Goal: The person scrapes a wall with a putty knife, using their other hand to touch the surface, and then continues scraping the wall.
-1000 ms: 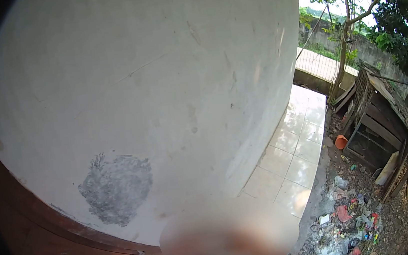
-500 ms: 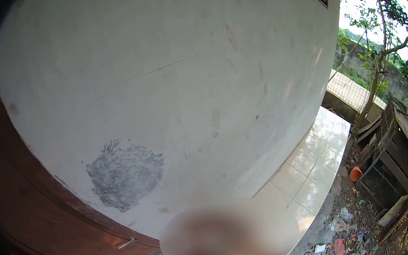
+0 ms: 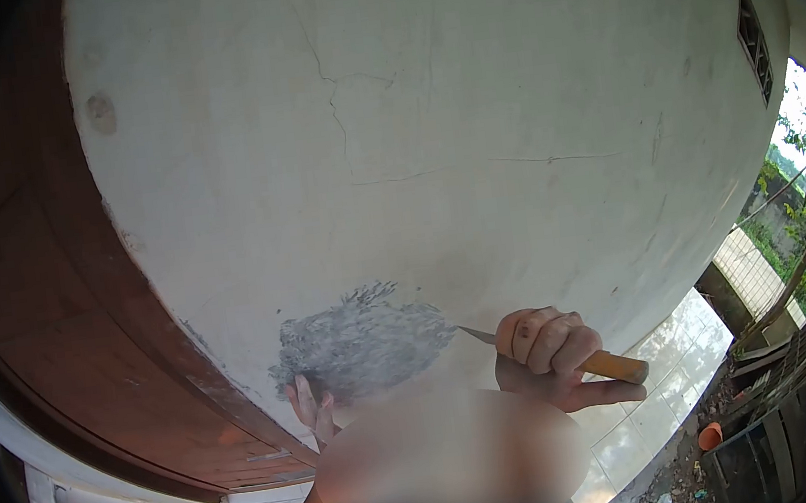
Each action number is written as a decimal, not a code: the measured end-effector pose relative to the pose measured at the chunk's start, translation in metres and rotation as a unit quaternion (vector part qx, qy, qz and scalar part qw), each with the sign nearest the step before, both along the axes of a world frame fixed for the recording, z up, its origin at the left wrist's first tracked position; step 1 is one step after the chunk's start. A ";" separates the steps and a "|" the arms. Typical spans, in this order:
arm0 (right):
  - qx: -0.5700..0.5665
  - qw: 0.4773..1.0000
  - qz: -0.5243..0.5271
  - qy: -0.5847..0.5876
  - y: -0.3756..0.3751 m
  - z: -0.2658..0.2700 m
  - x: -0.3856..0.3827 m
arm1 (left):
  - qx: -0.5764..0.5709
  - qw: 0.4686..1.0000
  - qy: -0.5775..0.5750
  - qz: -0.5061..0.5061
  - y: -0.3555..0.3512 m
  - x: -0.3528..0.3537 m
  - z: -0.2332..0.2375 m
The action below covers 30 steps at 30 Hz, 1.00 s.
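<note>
— Noticed what new, sweeping from the left?

— Passed the brown wooden door [image 3: 64,240] at the far left, then met a bare left hand [image 3: 312,408] newly come into clear view at the lower left of the rough grey patch [image 3: 368,340], low on the pale plastered wall [image 3: 504,91]. Farther right, found a right hand [image 3: 545,343] newly arrived too, with a wooden-handled bladed tool [image 3: 478,334].

— Meant what, probably?

— Suggested work centred on the patch: put a hand at either side of it, having had neither in clear view there half a second earlier.

— Posed how, beginning at the left?

— Pointed fingers upward and slightly apart, overlapping the patch's lower left part, with nothing visible in the grasp. Could not tell about contact with the plaster; lost the wrist in the blur.

— And on the right?

— Curled fingers tightly round the handle [image 3: 620,367], with knuckles toward the camera and the blade aimed left and slightly upward. Brought the tip right to the patch's right edge; could not tell touching from hovering.

— Saw anything beyond?

— Saw glazed floor tiles [image 3: 638,438], then an orange pot [image 3: 709,436] beside a slatted wooden structure [image 3: 778,447], well apart from both hands.
</note>
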State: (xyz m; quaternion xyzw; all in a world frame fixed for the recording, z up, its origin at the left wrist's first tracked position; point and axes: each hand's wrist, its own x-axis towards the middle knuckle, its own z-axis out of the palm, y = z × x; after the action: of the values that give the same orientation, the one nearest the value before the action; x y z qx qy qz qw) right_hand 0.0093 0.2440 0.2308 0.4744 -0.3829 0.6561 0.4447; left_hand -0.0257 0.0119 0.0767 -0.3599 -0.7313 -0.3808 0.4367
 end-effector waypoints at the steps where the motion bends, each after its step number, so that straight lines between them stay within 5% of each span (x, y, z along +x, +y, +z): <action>1: -0.018 0.999 0.007 0.025 -0.002 0.007 -0.003 | 0.009 1.000 -0.001 -0.001 0.004 -0.005 -0.002; 3: -0.027 0.998 0.000 0.057 -0.007 0.014 -0.013 | 0.022 1.000 -0.004 0.003 0.008 -0.015 -0.014; 8: -0.041 0.999 0.019 0.015 -0.014 0.000 -0.033 | -0.152 0.981 -0.013 0.118 0.007 -0.034 -0.093; 11: -0.034 0.991 -0.100 0.078 -0.009 -0.003 -0.022 | -0.152 0.976 -0.008 0.156 0.013 -0.026 -0.058; 14: -0.034 0.996 -0.044 0.075 -0.007 -0.006 -0.035 | -0.185 0.959 -0.026 0.214 0.018 -0.024 -0.051; 19: -0.041 0.989 -0.107 0.091 0.001 -0.016 -0.026 | -0.141 0.964 -0.065 0.217 0.026 -0.020 -0.055; 23: -0.059 0.989 -0.021 0.133 0.008 -0.015 -0.017 | -0.127 0.965 -0.069 0.221 0.028 -0.018 -0.045; 26: -0.006 0.997 -0.040 0.060 0.004 -0.013 -0.041 | -0.148 0.955 -0.074 0.245 0.029 -0.015 -0.047; 30: -0.083 0.990 -0.036 0.107 0.003 -0.019 -0.023 | -0.150 0.959 -0.059 0.233 0.029 -0.021 -0.055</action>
State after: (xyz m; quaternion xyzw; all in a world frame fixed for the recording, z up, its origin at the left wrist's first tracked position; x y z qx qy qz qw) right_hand -0.0132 0.2475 0.2121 0.4893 -0.2935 0.6149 0.5443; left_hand -0.0462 0.0408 0.0215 -0.2176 -0.8680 -0.1746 0.4109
